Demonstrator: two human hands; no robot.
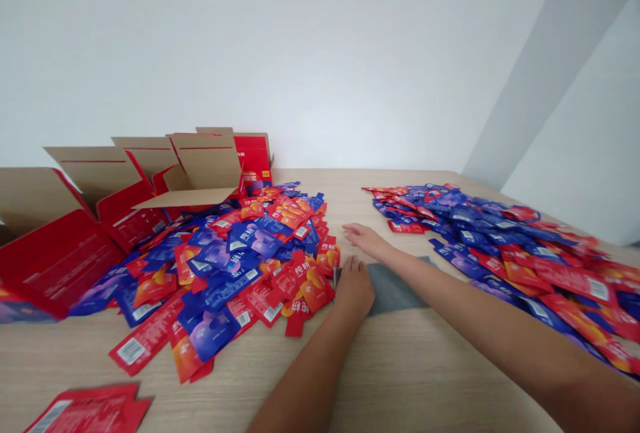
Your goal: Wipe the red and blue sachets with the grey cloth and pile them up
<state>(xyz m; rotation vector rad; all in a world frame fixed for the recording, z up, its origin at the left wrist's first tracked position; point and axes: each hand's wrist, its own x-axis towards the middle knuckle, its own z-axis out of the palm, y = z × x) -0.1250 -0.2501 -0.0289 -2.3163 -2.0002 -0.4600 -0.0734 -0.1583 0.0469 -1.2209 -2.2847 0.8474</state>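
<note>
My left hand [354,285] rests with fingers together on the left edge of a flat dark grey piece [395,289] lying on the wooden table [410,379]. My right hand [365,238] reaches forward over the table with fingers stretched out and holds nothing. It hovers between two heaps of red and blue sachets. The left heap [235,266] touches my left hand's side. The right heap [515,253] spreads along my right forearm.
Several open red-and-brown cardboard boxes [150,186] stand at the back left behind the left heap. A few red sachets [90,409] lie at the near left edge. A white wall rises behind the table.
</note>
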